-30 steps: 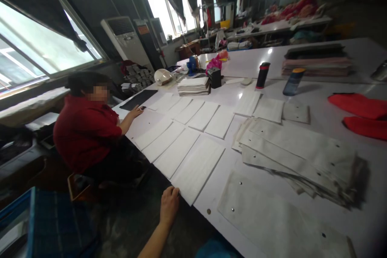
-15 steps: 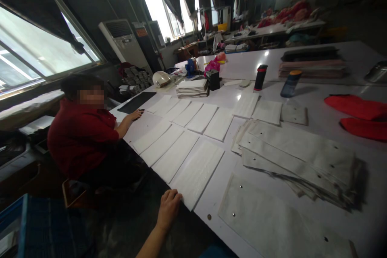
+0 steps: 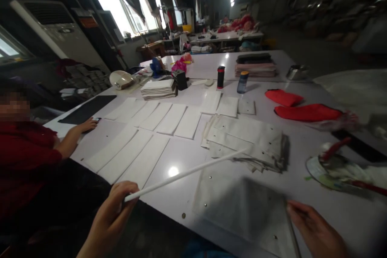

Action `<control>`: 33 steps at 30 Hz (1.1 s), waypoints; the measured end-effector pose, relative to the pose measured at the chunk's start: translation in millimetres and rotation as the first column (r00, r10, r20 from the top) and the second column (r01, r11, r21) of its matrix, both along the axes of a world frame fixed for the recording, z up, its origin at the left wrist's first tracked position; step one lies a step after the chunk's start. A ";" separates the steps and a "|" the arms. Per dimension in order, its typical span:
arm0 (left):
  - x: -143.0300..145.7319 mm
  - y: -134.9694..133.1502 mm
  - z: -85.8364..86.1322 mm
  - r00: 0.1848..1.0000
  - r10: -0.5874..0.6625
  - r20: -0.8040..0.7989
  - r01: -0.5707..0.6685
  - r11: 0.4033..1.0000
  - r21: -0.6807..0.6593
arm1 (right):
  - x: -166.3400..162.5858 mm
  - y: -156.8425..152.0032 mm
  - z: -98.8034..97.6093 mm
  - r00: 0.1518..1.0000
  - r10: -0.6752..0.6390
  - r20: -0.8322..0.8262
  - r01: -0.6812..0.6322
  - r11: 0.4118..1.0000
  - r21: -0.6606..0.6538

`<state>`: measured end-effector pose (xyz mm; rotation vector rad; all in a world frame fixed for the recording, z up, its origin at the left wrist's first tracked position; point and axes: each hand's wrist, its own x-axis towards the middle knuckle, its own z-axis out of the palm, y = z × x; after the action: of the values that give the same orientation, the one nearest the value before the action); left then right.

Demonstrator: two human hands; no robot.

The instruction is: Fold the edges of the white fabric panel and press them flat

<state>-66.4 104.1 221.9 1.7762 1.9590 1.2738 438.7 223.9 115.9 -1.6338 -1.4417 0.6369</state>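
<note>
Head cam, looks fwd/down over table (image 3: 187, 193).

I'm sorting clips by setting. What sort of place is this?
Most likely a garment or textile workshop: white fabric panels laid in rows on a long cutting table, a heap of snap-studded pieces, and red fabric on the same table.

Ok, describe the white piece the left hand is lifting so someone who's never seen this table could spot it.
Start at the long white table and find the near edge, where the left hand is raised. It pinches one end of a white panel seen edge-on, a thin pale strip slanting up towards the grey pile. Unlike the other white panels lying flat in rows, this one is lifted off the surface.
</note>
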 end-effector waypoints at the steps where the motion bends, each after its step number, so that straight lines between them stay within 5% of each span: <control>1: 8.5 7.0 1.4 0.997 -0.049 0.058 0.050 0.998 -0.032 | -5.7 4.5 7.6 0.998 0.037 -0.046 -0.037 0.999 0.009; 4: 36.7 31.2 -3.0 0.968 -0.149 0.200 0.178 0.974 -0.136 | -15.1 14.7 26.0 0.987 0.104 -0.121 -0.096 0.993 0.069; 7: 63.0 56.6 -15.3 0.917 -0.220 0.334 0.309 0.919 -0.244 | -5.8 14.6 27.5 0.983 0.046 -0.179 -0.049 0.999 -0.008; 10: 84.4 80.0 -38.6 0.847 -0.195 0.494 0.392 0.857 -0.333 | 12.4 7.2 8.1 0.971 -0.082 -0.226 0.051 0.989 -0.140; 14: 106.3 106.2 -90.3 0.775 -0.056 0.629 0.387 0.830 -0.403 | 29.3 -1.2 -35.7 0.949 -0.177 -0.261 0.107 0.959 -0.262; 20: 125.0 129.6 -148.1 0.947 0.017 0.321 0.155 0.851 -0.502 | 30.7 2.7 -78.4 0.954 -0.149 -0.262 0.081 0.964 -0.253; 26: 130.2 138.4 -160.6 0.988 -0.057 0.141 0.125 0.830 -0.543 | 24.5 18.5 -86.5 0.971 -0.138 -0.194 0.081 0.959 -0.273; 33: 129.7 141.0 -166.3 0.990 -0.065 0.125 0.125 0.806 -0.578 | 24.0 24.3 -96.4 0.985 -0.107 -0.134 0.065 0.957 -0.283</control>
<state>63.3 245.1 55.6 1.4376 1.8959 0.6007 462.7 248.2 19.5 -1.8113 -1.2074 0.9239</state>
